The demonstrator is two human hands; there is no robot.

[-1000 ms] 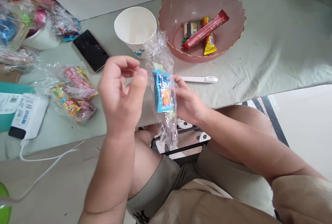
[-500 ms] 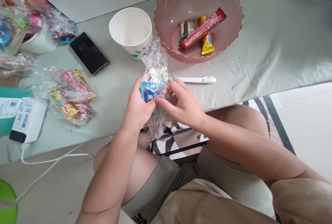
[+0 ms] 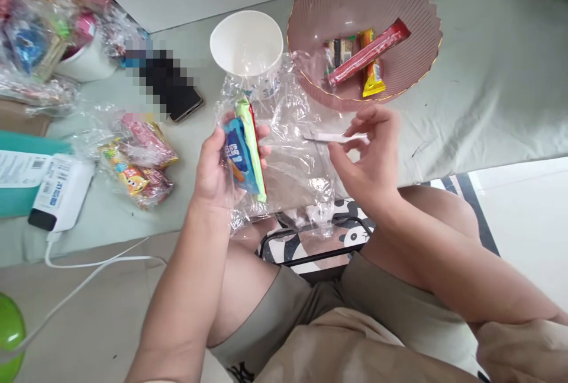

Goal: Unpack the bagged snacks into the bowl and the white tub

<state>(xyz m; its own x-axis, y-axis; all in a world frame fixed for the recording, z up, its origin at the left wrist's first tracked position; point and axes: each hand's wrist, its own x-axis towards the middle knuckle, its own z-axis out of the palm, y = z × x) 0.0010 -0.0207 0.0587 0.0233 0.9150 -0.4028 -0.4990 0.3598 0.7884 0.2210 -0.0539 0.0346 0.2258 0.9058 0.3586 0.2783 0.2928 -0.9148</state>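
Note:
My left hand (image 3: 212,164) grips a bundle of snack packets, a blue one (image 3: 242,158) in front of a green one (image 3: 251,146) with a red edge behind. Clear plastic wrap (image 3: 293,164) lies around the bundle and spreads wide to the right, see-through and crumpled. My right hand (image 3: 370,155) is apart from the bundle, its thumb and fingers curved and separated, slightly blurred. Partly behind its fingers is a white utility knife (image 3: 331,137), its blade pointing left; it appears to lie on the cloth.
A pink bowl (image 3: 306,10) holds several snacks, beside a white paper cup (image 3: 246,42). To the left lie a phone (image 3: 177,90), wrapped snacks (image 3: 137,161), a white power bank (image 3: 62,190) with a cable, and a heap of packaged snacks (image 3: 33,39).
The wrap has spread open to the right, and the packets now stand tilted in my left hand. My right hand has moved off the bundle, rightward over the knife. The view has shifted slightly.

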